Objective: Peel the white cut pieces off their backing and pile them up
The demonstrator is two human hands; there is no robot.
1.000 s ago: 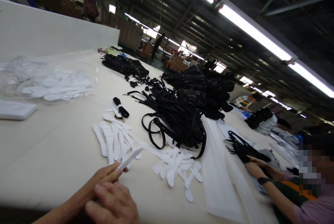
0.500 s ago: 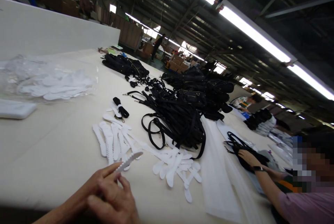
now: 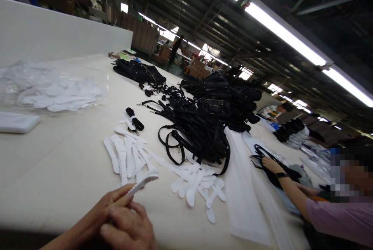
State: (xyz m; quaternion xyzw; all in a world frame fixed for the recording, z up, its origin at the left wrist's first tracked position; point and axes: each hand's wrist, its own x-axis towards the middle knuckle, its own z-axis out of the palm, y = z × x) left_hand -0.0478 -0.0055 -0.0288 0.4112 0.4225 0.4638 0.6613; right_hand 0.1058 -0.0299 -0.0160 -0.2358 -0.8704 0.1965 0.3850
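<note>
At the bottom edge, my left hand (image 3: 100, 211) and my right hand (image 3: 129, 228) are pressed together, both pinching one end of a white scalloped strip (image 3: 143, 182). The strip's free end curls up over the cream table (image 3: 58, 164). Just beyond it lie several more white scalloped strips (image 3: 125, 157) and a fan of white rounded tabs (image 3: 201, 188). A heap of black straps (image 3: 198, 133) sits further back.
A clear bag of white pieces (image 3: 55, 91) and a white block (image 3: 17, 122) lie at the left. Black bags (image 3: 230, 98) are piled at the back. A co-worker's hand (image 3: 269, 163) rests on black straps at the right, beside a long white sheet (image 3: 244, 191).
The strip's free end has bent into a curl instead of pointing straight. My hands sit slightly lower. The co-worker's hand has shifted up and left along the black straps.
</note>
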